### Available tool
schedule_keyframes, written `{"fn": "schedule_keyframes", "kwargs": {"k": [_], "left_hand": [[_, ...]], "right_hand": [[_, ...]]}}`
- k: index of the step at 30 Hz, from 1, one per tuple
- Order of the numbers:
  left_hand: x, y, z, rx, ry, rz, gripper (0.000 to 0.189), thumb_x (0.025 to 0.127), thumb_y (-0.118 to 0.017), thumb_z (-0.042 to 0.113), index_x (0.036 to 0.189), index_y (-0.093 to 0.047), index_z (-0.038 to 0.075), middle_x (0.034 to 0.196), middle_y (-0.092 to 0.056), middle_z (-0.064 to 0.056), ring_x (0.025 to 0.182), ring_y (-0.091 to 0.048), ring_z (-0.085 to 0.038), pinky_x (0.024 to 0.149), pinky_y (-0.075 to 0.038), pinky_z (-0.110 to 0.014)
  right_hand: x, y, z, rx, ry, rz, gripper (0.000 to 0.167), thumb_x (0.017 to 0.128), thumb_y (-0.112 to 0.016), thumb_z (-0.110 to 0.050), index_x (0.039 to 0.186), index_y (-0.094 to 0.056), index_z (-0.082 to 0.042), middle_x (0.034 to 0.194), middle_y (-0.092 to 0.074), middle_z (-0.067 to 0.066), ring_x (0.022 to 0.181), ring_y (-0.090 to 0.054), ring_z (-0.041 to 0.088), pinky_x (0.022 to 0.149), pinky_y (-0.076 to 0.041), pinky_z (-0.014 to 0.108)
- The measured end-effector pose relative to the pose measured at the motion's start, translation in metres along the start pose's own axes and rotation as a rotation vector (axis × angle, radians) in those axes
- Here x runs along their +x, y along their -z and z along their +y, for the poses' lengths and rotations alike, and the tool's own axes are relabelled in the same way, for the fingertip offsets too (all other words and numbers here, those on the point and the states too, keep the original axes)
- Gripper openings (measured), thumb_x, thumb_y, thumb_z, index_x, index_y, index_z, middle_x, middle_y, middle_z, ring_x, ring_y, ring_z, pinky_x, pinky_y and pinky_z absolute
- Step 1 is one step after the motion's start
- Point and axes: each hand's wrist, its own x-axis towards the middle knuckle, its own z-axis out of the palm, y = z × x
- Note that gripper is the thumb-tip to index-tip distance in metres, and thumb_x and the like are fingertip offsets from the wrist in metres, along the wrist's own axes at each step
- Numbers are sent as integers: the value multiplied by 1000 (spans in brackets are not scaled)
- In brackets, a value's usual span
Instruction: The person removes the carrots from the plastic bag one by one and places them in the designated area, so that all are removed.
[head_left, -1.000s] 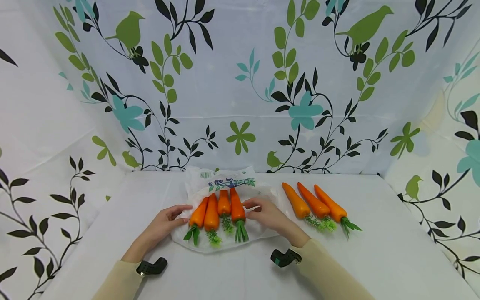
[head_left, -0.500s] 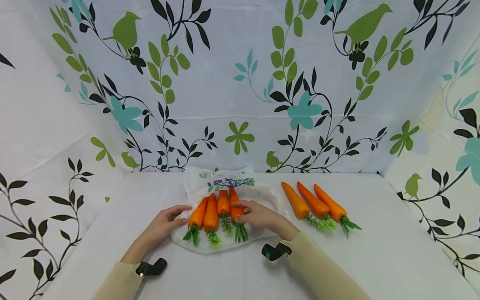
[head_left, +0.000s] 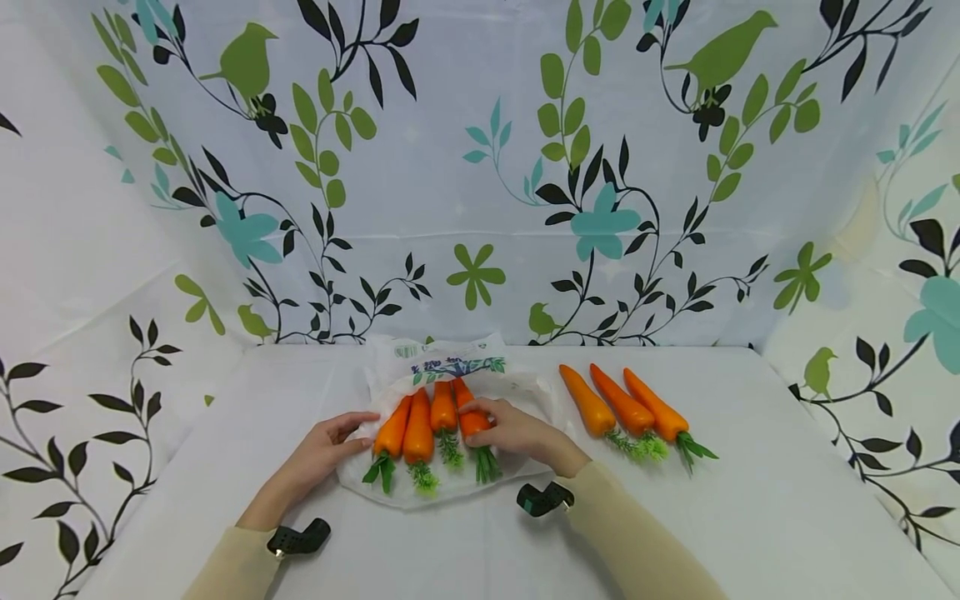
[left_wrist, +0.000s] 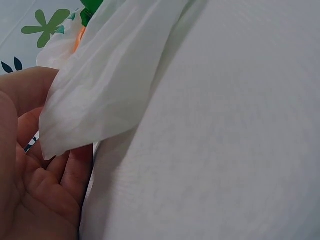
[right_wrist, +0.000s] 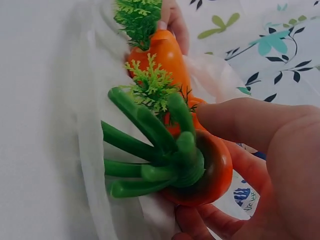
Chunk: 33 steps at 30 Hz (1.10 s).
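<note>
A white plastic bag (head_left: 536,404) with printing lies on the table, and several orange carrots with green tops lie in a row at its opening. My right hand (head_left: 521,435) grips the rightmost carrot (head_left: 472,423), fingers over its body and thumb near its leafy end. In the right wrist view that carrot (right_wrist: 220,162), with thick green stalks, sits between thumb and fingers. At the bag's left side, my left hand (head_left: 324,450) holds its edge, beside the leftmost carrot (head_left: 392,433). The left wrist view has the bag's thin film (left_wrist: 100,95) between thumb and fingers.
Three more carrots (head_left: 624,404) lie side by side on the white table (head_left: 757,492), right of the bag. A patterned curtain (head_left: 420,150) with leaves and birds hangs behind the table and along both sides.
My right hand has moved left from beside the rightmost carrot to take hold of it. That carrot now leans slightly, its leafy end shifted right. The left hand keeps its place at the bag.
</note>
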Motion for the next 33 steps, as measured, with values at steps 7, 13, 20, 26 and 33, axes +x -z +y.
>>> {"fn": "schedule_keyframes", "kwargs": {"k": [7,13,20,26,33], "left_hand": [[0,1,1,6,11,7,45,94,-69,24,135,-60,10,151,-43,-20,144,-27,-43,116,-14,-63],[0,1,1,7,21,-2,46,94,-69,25,137,-59,10,152,-41,-20,145,-26,-42,116,-14,-62],[-1,-1,0,7,25,2,46,94,-69,26,137,-59,10,152,-41,-20,145,-25,-42,116,-14,-62],[-1,-1,0,8,23,3,47,94,-69,26,137,-59,9,152,-41,-21,146,-24,-42,116,-14,-61],[-1,-1,1,6,15,5,46,95,-69,25,137,-59,9,152,-42,-20,145,-25,-42,116,-14,-61]], "right_hand": [[2,-3,2,-47,16,25,46,86,-76,-24,129,-60,-26,132,-49,10,115,-47,27,102,-42,47],[3,-4,3,-23,55,17,47,85,-77,-18,129,-60,-19,137,-51,7,117,-48,26,101,-45,44],[1,-4,5,21,49,36,43,84,-78,-16,124,-62,-19,132,-53,5,114,-49,25,103,-43,46],[2,-4,5,30,41,48,39,84,-78,-15,121,-64,-19,131,-54,5,112,-49,25,102,-44,44],[0,-2,4,-31,46,61,43,89,-72,-21,132,-64,-22,143,-51,6,125,-46,26,111,-36,49]]}}
